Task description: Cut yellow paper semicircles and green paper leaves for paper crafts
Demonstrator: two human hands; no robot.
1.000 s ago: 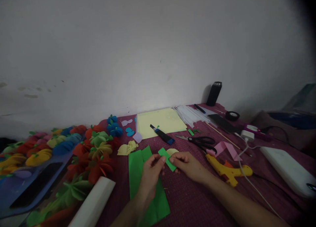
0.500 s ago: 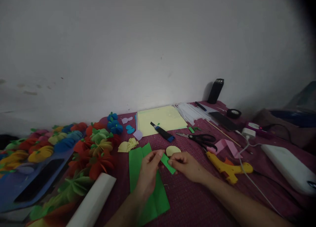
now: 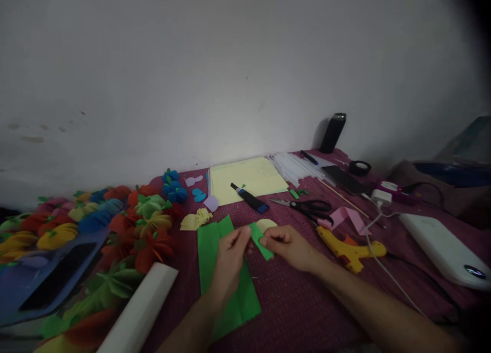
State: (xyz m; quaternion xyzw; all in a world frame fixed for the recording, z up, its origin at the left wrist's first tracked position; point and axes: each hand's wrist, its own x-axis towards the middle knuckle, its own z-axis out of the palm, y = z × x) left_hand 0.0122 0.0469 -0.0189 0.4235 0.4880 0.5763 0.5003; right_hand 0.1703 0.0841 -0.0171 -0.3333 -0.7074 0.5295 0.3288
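Observation:
A small green paper strip point(image 3: 261, 241) is held between both hands above the purple cloth. My left hand point(image 3: 232, 256) pinches its left end between thumb and fingers. On the other side, my right hand point(image 3: 286, 245) pinches its right edge. Beneath my left hand and forearm lies a large creased sheet of green paper point(image 3: 209, 256), partly covered by them. A round cream paper piece point(image 3: 265, 223) shows just behind my right fingers. Black-handled scissors point(image 3: 307, 206) and a box cutter point(image 3: 249, 198) rest farther back.
Colourful paper pumpkins and flowers point(image 3: 153, 245) crowd the left, beside a white roll point(image 3: 141, 307). Pale yellow sheets point(image 3: 253, 173) lie at the back. On the right are a yellow glue gun point(image 3: 349, 248), pink paper point(image 3: 349, 217), a white power bank point(image 3: 441, 245) and cables. A black bottle point(image 3: 333, 133) stands by the wall.
The whole view has shifted slightly, with things sitting a little higher and further left. Both hands still pinch the green strip, which now shows slightly more of its face.

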